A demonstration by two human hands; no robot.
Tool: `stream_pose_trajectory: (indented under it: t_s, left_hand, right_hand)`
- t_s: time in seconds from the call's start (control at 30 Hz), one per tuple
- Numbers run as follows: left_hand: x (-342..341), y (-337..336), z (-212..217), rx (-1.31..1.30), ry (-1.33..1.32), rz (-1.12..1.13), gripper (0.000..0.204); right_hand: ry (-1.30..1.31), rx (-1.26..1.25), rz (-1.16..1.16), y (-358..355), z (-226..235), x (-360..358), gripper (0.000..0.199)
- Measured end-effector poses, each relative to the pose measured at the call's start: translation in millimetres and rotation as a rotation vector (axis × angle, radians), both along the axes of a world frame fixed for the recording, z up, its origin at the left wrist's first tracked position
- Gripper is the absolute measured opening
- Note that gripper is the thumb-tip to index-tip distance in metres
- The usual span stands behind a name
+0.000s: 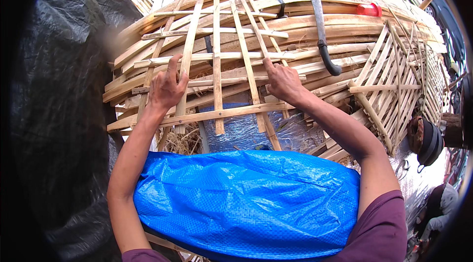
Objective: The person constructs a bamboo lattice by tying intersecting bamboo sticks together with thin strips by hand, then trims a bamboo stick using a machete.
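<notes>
"Strips come first, a broad heap of them (303, 25), the biggest thing we have. What worries us there?"

"It lies uneven, so whatever rests on it could rock or slide if we press hard on one side."

"And the blue woven sheet (246, 198) across the front of us?"

"Its loose folds could snag on a slat end if we lean in."

"Next down, the slatted frame (217, 65)?"

"It lies over the heap, straight ahead of us. The slats look thin; lopsided pressure could crack one or skew the crossings, and we cannot tell how firmly those are fastened."

"Then the long knife (320, 30), bare-bladed on the heap, just right of the frame."

"Yes, a careless reach that way, or a shifting heap, could cut us."

"Our hands?"

"Our left hand (167, 87) is half curled at the frame's left side, index finger raised. Our right hand (286, 83) points its index finger onto a slat, the others folded. We cannot tell whether either grips anything. Rough edges could leave splinters."

"Smallest, the red cup (369, 9)?"

"A jolt to the heap could roll it away."
</notes>
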State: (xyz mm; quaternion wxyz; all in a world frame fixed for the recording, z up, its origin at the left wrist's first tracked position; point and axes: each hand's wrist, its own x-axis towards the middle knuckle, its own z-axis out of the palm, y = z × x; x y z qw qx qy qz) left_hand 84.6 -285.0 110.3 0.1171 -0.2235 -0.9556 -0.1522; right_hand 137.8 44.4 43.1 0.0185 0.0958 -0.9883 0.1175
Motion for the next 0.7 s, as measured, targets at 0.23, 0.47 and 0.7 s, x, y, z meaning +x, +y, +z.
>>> stream_pose_trajectory:
  t_s: [0.23, 0.47, 0.7]
  left_hand:
    - [0.3, 1.8, 2.1, 0.004, -0.010, -0.007, 0.051]
    - [2.2, 1.5, 4.1, -0.007, -0.016, -0.004, 0.051]
    - [2.9, 2.7, 4.2, -0.005, -0.018, -0.002, 0.051]
  right_hand:
    - [-0.036, -0.056, -0.049, -3.1, 5.8, 1.8, 0.050]
    - [-0.040, -0.053, -0.046, -4.3, 9.2, 1.6, 0.047]
    - [-0.048, -0.074, -0.034, 0.5, 7.7, 1.3, 0.049]
